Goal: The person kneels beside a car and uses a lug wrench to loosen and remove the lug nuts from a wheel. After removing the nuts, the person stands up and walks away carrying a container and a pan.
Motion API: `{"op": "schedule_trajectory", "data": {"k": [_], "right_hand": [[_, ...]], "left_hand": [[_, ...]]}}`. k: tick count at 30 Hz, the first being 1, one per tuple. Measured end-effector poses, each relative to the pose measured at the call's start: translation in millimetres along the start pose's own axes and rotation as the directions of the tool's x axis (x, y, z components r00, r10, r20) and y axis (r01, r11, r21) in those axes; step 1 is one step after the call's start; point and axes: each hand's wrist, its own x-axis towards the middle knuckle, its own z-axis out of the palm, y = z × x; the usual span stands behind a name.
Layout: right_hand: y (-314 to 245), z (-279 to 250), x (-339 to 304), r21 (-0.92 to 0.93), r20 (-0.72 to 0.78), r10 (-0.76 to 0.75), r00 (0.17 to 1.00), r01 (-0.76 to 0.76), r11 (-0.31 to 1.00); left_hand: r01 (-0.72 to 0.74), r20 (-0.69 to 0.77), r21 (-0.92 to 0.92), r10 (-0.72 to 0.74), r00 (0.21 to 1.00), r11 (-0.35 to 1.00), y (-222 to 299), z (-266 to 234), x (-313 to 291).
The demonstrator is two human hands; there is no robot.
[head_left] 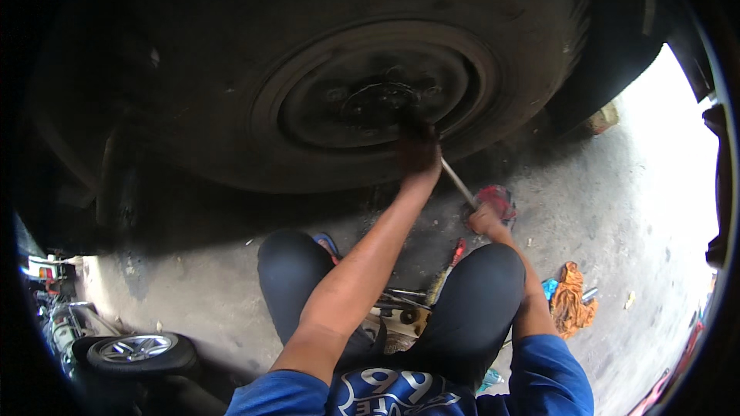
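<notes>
Right hand [486, 220] gripping a bar [460, 185], left hand [419, 150] by the wheel [339, 100] (shadowed, grip unclear)

From here I read the tyre [193, 123] as matt, dark rubber, the hub [376, 98] as dull, grimy metal, and the bar [458, 182] as smooth metal. The floor [220, 293] looks like rough, stained concrete; the rag [569, 304] is crumpled cloth, the silver rim [137, 348] glossy.

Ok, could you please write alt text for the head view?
The person's right hand holds a metal bar slanting up toward the hub of a large dark wheel, where the left hand reaches into shadow. An orange cloth lies on the floor at right; a silver-spoked wheel lies at lower left.
</notes>
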Motion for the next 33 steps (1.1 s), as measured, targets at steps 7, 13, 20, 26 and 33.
{"op": "schedule_trajectory", "data": {"k": [7,13,20,26,33], "right_hand": [[16,-21,-71,0.407,0.19,0.128,0.973,-0.197,0.892],[16,-219,-155,0.091,-0.078,0.201,0.976,-0.194,0.977],[-112,-422,-228,-0.386,-0.483,-0.008,0.876,-0.205,0.9],[-238,-478,-220,-0.852,-0.441,-0.581,0.684,-0.116,0.511],[-273,-491,-194,-0.953,-0.288,-0.811,0.509,-0.071,0.295]], "left_hand": [[0.236,0.151,-0.277,-0.2,0.968,0.931,4,0,-6],[0.415,0.244,-0.402,-0.341,0.908,0.816,6,-4,-5],[0.567,0.433,-0.755,-0.398,0.808,0.33,0,-4,5],[0.527,0.519,-0.849,-0.247,0.818,-0.038,-1,-6,5],[0.478,0.51,-0.86,-0.326,0.796,-0.178,5,-5,5]]}}
